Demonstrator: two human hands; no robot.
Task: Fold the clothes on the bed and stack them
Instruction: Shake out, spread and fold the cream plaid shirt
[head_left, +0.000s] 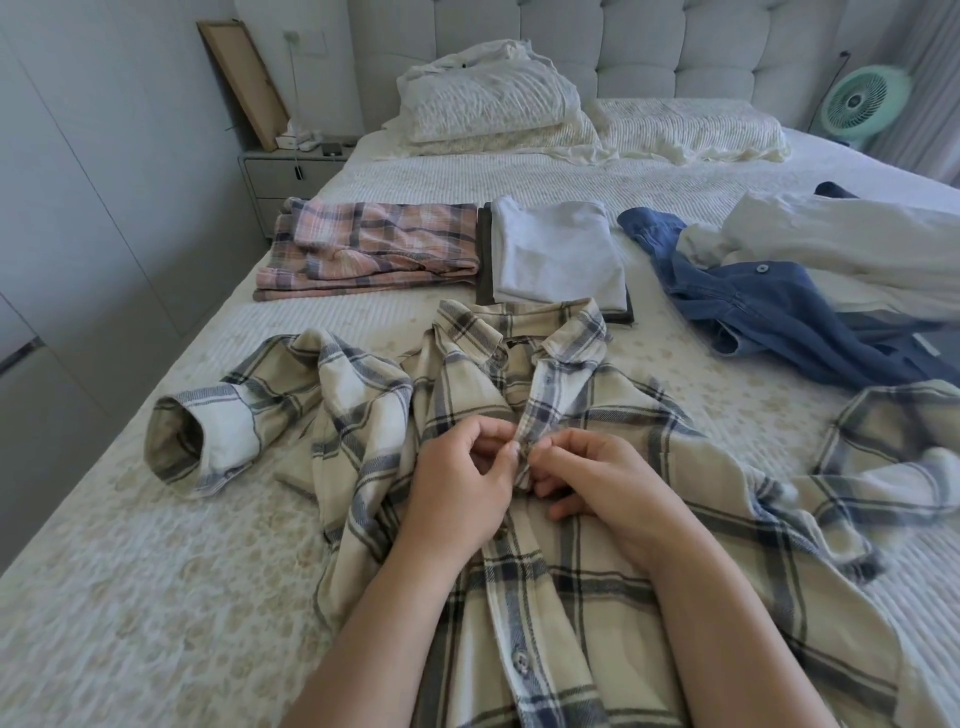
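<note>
While the cream flannel shirt with navy plaid lies face-up across the near edge of the white quilted bed, both hands work its front placket. The left hand and right hand each have fingers pinched on the fabric at a button, touching one another. Best bet, I'd say: line the two edges up flat, feed the button through, then smooth the crumpled left sleeve. Beyond, a pink plaid folded pile waits.
</note>
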